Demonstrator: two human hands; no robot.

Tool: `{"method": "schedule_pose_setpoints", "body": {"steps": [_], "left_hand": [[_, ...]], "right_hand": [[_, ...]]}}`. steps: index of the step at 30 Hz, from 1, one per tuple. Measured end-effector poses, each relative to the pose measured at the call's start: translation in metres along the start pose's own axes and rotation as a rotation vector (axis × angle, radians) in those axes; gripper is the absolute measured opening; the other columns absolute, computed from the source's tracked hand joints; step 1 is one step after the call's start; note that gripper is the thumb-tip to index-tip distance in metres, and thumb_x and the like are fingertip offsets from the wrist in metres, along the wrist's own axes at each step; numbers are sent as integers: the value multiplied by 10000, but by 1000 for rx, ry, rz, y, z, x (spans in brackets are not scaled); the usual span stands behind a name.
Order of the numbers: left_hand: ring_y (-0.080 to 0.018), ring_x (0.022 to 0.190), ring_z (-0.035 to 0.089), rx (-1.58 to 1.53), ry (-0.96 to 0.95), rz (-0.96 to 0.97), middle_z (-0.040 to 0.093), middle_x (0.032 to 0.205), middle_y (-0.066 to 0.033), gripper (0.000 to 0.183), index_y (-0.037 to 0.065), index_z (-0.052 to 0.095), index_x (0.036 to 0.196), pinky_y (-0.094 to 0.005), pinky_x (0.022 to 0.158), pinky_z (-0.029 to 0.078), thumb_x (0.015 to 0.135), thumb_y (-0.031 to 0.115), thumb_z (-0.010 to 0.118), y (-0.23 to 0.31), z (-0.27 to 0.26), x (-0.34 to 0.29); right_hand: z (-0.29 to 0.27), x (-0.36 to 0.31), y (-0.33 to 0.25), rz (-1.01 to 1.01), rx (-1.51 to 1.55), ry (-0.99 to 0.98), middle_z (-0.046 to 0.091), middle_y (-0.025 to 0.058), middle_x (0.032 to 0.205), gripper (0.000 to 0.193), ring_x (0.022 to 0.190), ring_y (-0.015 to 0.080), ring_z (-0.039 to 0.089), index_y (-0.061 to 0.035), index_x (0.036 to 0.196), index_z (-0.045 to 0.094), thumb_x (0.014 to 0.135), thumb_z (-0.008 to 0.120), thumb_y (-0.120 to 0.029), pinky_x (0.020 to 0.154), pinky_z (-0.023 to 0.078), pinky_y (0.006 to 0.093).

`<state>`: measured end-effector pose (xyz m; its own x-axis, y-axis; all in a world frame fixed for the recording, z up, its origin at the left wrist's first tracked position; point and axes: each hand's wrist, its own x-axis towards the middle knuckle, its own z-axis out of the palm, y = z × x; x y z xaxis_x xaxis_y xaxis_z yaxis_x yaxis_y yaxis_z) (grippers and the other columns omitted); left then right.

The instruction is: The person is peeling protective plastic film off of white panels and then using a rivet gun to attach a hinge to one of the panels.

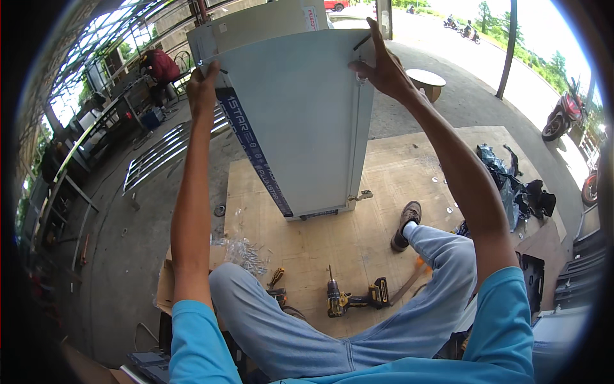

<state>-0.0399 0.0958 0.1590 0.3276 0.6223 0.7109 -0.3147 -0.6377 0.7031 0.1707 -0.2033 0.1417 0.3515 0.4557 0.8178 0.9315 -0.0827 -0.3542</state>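
In front of me a tall pale grey panel, door-like, stands upright on a plywood sheet. Printed dark blue film runs down its left edge. My left hand grips its upper left corner, with the fingertips hidden behind the edge. Around the upper right edge, my right hand is closed, thumb on the near side and one finger stretched up along the corner. A small metal latch or hinge sticks out near the panel's lower right. Behind its top rises a beige board or cabinet.
Between my legs lie a yellow-black cordless drill and a second power tool. A clear bag of screws is by my left knee. Crumpled dark plastic lies right. Metal frames rest left; a person bends beyond.
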Motion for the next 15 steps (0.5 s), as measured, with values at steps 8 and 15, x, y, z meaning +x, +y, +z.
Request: {"method": "schedule_pose_setpoints", "body": {"steps": [8, 15], "left_hand": [[-150, 975, 550, -352, -12, -70, 619, 1067, -54, 507, -4, 592, 1131, -294, 897, 386, 851, 415, 648, -5, 3, -6], [-162, 975, 468, 125, 14, 30, 541, 1127, -124, 658, -25, 510, 1208, -293, 898, 355, 868, 536, 563, -55, 26, 14]], "right_hand": [[9, -90, 33, 200, -282, 287, 437, 250, 1244, 1001, 1113, 394, 462, -69, 1449, 147, 725, 765, -378, 931, 393, 464], [-16, -210, 105, 910, 73, -543, 667, 187, 946, 779, 800, 265, 664, -57, 1377, 360, 768, 723, -379, 664, 547, 376]]}}
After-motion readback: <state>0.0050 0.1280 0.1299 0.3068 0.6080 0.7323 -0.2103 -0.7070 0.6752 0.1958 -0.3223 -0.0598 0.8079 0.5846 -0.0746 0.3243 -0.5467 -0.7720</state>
